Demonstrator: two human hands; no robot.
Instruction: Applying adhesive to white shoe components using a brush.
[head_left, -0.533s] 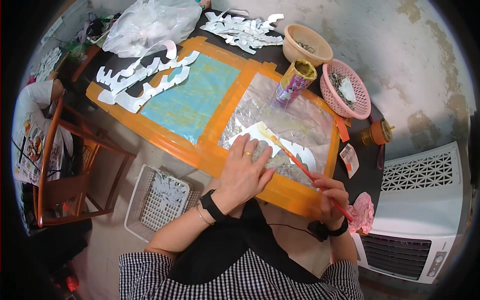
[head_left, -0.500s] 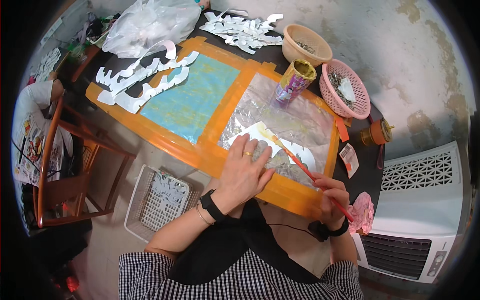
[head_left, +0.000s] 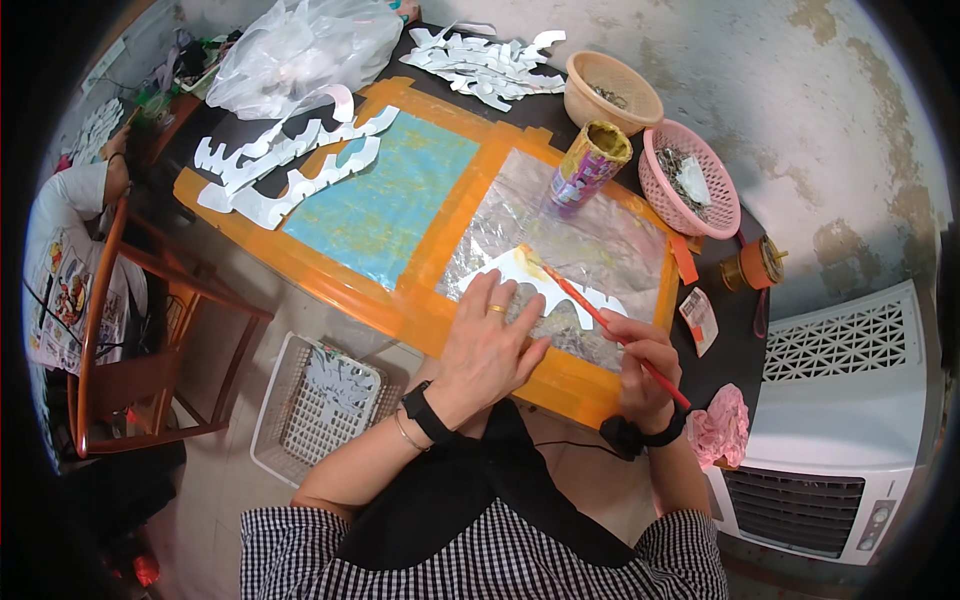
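My left hand (head_left: 492, 340) lies flat with spread fingers, its fingertips on a white scalloped cutout (head_left: 540, 285) on the grey plastic-covered panel (head_left: 620, 240). My right hand (head_left: 645, 370) is closed round a slim red brush (head_left: 582, 303). The brush tip touches the cutout's upper edge, where a yellowish smear shows. Beyond the cutout stands a purple can (head_left: 577, 185) with a yellow-crusted rim. More white cutouts (head_left: 290, 160) lie at the left, partly over the blue panel (head_left: 385, 200); others form a pile (head_left: 485, 65) at the back.
Orange tape (head_left: 425, 265) frames both panels. A peach basket (head_left: 612, 90) and a pink basket (head_left: 690, 180) stand at the back right, near a tape roll (head_left: 755, 265). A white air cooler (head_left: 830, 400) stands right, a wooden chair (head_left: 160, 370) left. Another person (head_left: 90, 200) sits at far left.
My right hand has moved slightly left and away from me, taking the brush tip from the cutout's middle to its upper edge. My left hand has stayed in place.
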